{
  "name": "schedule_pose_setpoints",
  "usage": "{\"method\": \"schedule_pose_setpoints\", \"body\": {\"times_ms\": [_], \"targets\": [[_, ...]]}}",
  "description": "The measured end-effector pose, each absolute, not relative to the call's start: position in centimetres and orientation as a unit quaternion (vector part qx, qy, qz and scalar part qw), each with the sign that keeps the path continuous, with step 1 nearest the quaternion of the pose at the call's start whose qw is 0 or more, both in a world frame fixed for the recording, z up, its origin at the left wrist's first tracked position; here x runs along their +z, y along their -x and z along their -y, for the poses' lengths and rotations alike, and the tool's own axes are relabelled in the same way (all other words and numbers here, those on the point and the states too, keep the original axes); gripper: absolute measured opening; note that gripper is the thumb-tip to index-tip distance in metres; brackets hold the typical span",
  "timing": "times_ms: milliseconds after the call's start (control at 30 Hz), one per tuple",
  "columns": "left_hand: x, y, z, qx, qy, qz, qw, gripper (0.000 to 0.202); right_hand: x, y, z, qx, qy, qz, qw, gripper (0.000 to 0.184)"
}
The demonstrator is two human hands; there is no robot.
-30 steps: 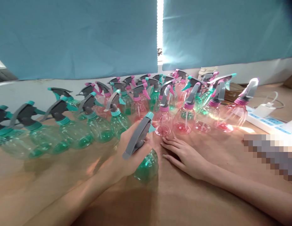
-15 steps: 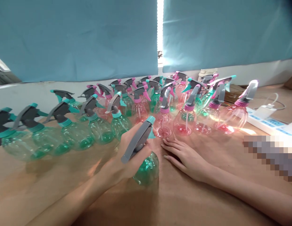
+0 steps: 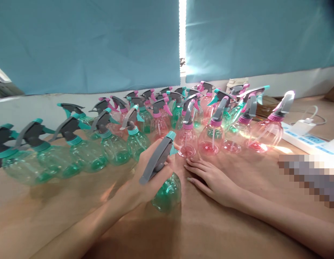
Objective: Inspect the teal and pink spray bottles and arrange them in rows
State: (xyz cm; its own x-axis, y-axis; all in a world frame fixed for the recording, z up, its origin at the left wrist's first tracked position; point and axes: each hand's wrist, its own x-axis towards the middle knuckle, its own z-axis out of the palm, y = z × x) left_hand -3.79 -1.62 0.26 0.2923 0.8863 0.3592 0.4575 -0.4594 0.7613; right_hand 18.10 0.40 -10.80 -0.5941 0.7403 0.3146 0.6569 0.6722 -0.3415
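Observation:
My left hand [image 3: 149,172] is wrapped round the neck of a green spray bottle [image 3: 168,194] with a grey and teal trigger head. The bottle stands nearly upright near the middle of the table [image 3: 210,230], and my fingers partly hide its collar. My right hand [image 3: 212,180] lies flat on the table with fingers stretched out, holding nothing. Its fingertips are close to a pink spray bottle [image 3: 187,144]. Left of my left hand, a green spray bottle [image 3: 115,151] stands at the end of a slanting row of similar ones.
More pink and green spray bottles stand packed behind both hands, such as a pink one [image 3: 211,140]. A white power strip [image 3: 308,138] with a plugged-in charger [image 3: 304,126] lies at the right. Blue blinds [image 3: 88,43] hang at the back. A pixelated patch covers something at the right edge.
The held bottle's trigger head has shifted very slightly left and up, with my left hand still round it. My right hand stays in place.

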Motion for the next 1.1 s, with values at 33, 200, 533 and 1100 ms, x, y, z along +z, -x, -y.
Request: {"method": "schedule_pose_setpoints", "body": {"times_ms": [33,200,533,1100], "targets": [[0.16,3.76,1.56,0.395,-0.761,-0.44,0.268,0.005,-10.75,-18.08,-0.39,0.094,0.394,0.889,0.216,0.041],[-0.33,3.55,1.39,0.397,-0.773,-0.422,0.257,0.024,-10.67,-18.08,-0.37,0.096,0.391,0.889,0.218,0.041],[-0.22,3.34,1.5,0.392,-0.778,-0.416,0.261,0.023,-10.89,-18.13,-0.39,0.095,0.392,0.889,0.218,0.041],[-0.25,3.09,1.54,0.402,-0.772,-0.419,0.256,0.019,-10.85,-18.16,-0.42,0.091,0.397,0.891,0.199,0.044]]}}
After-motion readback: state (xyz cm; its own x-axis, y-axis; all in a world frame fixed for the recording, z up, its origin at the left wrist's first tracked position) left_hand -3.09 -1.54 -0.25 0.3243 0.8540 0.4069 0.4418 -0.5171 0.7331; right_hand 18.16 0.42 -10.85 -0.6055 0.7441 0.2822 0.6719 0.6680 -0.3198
